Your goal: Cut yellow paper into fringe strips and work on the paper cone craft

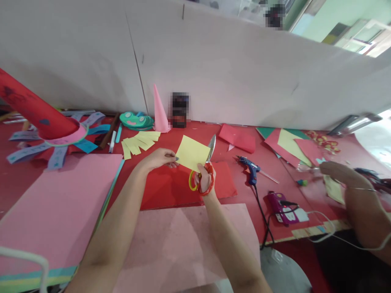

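A square sheet of yellow paper (193, 153) is held up over the red table. My left hand (164, 158) pinches its left edge between thumb and fingers. Around the red and yellow handles of a pair of scissors (211, 147), my right hand (205, 179) is closed, with its thumb also resting on the sheet's lower right corner. The metal blades point upward along the paper's right edge; the sheet partly hides them. Below both hands lies red paper (171, 189), and nearer to me a pale pink sheet (183, 244). Several yellow paper strips (139, 144) lie beyond my left hand.
A blue glue gun (252, 170) and a purple power strip (282, 208) with cables lie to the right. Another person's hand (345, 173) reaches in there. A pink cone (160, 112) stands by the wall. Stacked pink sheets (58, 203) and a red cone (36, 110) occupy the left.
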Action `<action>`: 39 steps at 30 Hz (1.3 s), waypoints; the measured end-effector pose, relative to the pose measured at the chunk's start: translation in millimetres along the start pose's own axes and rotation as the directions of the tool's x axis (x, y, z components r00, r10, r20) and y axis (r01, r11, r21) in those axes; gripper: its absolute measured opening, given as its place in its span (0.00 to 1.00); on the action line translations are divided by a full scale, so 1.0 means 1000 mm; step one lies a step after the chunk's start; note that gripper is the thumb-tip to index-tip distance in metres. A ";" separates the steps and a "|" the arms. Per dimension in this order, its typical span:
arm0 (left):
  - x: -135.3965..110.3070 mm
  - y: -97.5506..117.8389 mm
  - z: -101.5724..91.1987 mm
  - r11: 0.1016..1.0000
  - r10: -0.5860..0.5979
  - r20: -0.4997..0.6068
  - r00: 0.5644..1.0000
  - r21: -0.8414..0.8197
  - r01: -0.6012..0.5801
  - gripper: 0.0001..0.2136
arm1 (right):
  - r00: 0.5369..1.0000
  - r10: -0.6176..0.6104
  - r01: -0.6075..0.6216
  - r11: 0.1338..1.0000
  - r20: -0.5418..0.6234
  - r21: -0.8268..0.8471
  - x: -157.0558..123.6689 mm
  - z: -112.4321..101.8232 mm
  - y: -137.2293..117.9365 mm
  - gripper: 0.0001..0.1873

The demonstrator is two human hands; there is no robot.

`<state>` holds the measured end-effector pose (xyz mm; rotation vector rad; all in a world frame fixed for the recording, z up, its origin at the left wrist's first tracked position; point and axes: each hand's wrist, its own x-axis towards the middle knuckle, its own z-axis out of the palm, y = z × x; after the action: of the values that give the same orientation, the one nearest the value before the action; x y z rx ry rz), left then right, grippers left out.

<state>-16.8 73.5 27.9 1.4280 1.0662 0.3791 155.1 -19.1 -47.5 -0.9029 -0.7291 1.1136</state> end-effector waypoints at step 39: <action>-0.038 0.053 0.025 0.873 0.466 -0.690 0.554 0.257 -0.415 0.07 | 0.957 0.038 0.111 0.869 0.287 -0.483 -0.029 0.037 -0.030 0.14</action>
<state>2.7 38.5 85.1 1.6376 1.3402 1.4151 128.2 -43.6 -5.4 -1.1620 -1.3126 1.0510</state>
